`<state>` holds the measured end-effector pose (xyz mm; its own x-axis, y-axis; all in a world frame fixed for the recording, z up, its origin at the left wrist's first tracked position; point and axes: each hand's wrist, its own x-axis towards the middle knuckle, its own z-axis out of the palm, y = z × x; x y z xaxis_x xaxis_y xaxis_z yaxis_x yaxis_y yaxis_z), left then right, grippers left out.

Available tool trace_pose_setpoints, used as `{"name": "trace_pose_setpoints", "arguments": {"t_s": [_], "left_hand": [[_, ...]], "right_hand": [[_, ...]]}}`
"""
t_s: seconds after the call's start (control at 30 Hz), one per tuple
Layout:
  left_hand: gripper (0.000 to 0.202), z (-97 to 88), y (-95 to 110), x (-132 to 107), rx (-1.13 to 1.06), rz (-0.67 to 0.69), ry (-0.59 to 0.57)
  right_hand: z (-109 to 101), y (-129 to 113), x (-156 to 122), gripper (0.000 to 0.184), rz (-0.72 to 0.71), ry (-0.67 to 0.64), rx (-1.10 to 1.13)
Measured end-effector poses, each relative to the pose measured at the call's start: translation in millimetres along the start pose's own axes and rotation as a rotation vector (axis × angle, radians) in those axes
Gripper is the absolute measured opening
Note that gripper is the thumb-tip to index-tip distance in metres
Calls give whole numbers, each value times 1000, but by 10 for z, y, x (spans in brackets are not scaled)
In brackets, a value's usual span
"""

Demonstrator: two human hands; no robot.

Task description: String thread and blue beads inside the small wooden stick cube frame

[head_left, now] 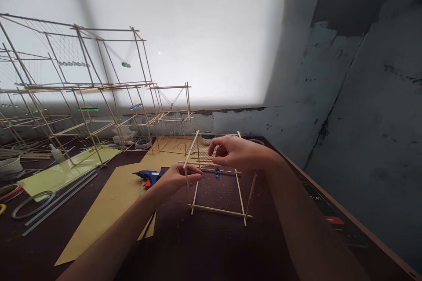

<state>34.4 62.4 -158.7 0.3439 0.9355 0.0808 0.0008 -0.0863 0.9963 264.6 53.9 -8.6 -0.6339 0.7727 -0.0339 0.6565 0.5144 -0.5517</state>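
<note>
A small open frame of thin wooden sticks [216,210] stands on the dark table, with fine threads strung across its upper part. Inside it hang small blue glass balls [217,174]. My left hand [180,180] is at the frame's left post, thumb and fingertips brought together just inside it. What those fingertips hold, if anything, is too fine to make out. Over the top of the frame, above the blue balls, my right hand [235,151] bends down with curled fingers and thumb drawn close in a pinch. Any thread between them cannot be made out.
Left of the frame a blue glue gun [150,178] lies on tan board [108,202]. Tall stacked stick frames [99,88] with hanging balls fill the back left. A bowl [208,138] sits behind. A phone [325,206] lies near the right edge by the wall.
</note>
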Motion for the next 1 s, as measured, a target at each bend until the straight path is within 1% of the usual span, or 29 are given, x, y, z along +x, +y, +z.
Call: {"name": "trace_pose_setpoints", "arguments": {"t_s": [0.2, 0.4, 0.5, 0.73, 0.87, 1.0], "left_hand": [[32, 4, -28, 16, 38, -4, 2], [33, 29, -36, 27, 75, 3, -13], [32, 59, -32, 38, 84, 10, -22], [30, 113, -16, 43, 23, -30, -65], [32, 130, -10, 41, -15, -64, -81], [30, 149, 2, 42, -52, -72, -69]], "right_hand": [[-73, 56, -56, 24, -57, 71, -2], [-240, 77, -213, 22, 6, 150, -3], [-304, 102, -275, 22, 19, 161, 6], [-336, 105, -336, 22, 20, 246, 2], [-356, 112, -379, 22, 30, 232, 19], [-411, 178, -450, 25, 39, 230, 46]]}}
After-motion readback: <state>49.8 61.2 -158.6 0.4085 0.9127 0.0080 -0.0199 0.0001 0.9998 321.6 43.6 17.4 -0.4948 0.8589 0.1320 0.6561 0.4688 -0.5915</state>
